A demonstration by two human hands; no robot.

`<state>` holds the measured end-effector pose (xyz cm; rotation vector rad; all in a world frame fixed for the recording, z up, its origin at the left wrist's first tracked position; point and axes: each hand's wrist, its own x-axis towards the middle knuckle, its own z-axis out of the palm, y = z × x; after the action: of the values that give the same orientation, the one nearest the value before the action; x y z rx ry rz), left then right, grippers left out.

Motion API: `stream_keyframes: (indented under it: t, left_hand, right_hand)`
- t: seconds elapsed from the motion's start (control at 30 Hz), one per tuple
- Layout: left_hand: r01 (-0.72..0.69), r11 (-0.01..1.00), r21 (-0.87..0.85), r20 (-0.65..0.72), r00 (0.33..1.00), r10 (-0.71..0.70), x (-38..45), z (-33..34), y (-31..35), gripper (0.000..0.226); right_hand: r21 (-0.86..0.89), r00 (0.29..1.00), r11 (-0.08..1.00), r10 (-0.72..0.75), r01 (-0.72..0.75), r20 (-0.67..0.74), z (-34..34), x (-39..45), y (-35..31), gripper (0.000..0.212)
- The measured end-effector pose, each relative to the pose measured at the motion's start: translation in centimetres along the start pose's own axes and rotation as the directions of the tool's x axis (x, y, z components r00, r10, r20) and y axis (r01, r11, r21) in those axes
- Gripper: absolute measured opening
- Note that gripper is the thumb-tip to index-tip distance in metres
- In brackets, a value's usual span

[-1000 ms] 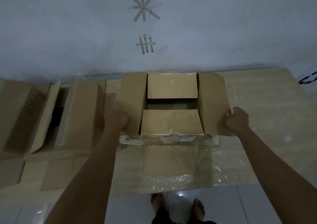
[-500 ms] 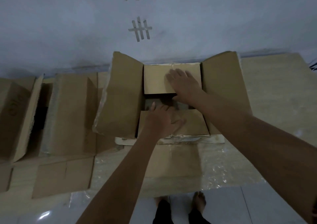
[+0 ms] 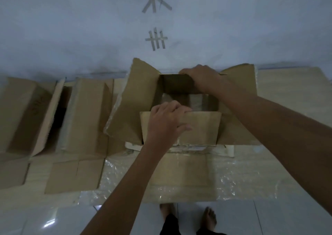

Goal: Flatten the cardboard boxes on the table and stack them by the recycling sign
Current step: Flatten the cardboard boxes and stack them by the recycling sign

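Two hands on open box (image 3: 129,108) — left hand (image 3: 166,125) pinching near flap, right hand (image 3: 201,78) gripping far flap.

Pretty dim overall, with a bluish-grey cast and flat, soft light. Small bright glints on the plastic wrap (image 3: 231,179) and one glare spot on the floor tiles (image 3: 49,224). The inside of the left box (image 3: 59,116) goes nearly black. Wide-angle bending at the edges, slightly soft detail.

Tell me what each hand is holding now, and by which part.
Both hold the open cardboard box. The left hand grips the free edge of its near flap; the right hand grips the top edge of its far flap.
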<state>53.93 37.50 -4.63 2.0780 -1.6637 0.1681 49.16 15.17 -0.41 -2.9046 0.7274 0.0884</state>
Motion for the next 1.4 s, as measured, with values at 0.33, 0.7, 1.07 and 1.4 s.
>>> stream_keyframes:
  t: [0.33,0.7,1.07,1.4]
  left_hand:
    - [0.276,0.961,-0.031,-0.127,0.952,-0.278,-2.1,-6.1,-1.7,0.035]
    - [0.584,0.797,0.155,0.107,0.792,-0.601,1.7,-5.1,-3.5,0.029]
    - [0.532,0.833,0.150,0.225,0.802,-0.553,1.9,-5.1,-5.1,0.044]
    - [0.466,0.880,0.093,0.256,0.842,-0.474,3.0,-6.4,-6.8,0.070]
  right_hand:
    - [0.022,0.996,0.996,0.083,-0.084,0.040,-4.0,-5.8,4.9,0.052]
    - [0.268,0.884,0.927,0.342,-0.263,-0.318,1.4,-13.4,7.4,0.037]
    - [0.904,0.230,-0.421,0.889,0.075,0.396,8.3,-14.3,-5.5,0.099]
    - [0.725,0.660,-0.689,0.534,-0.023,0.529,6.7,-10.6,-6.6,0.055]
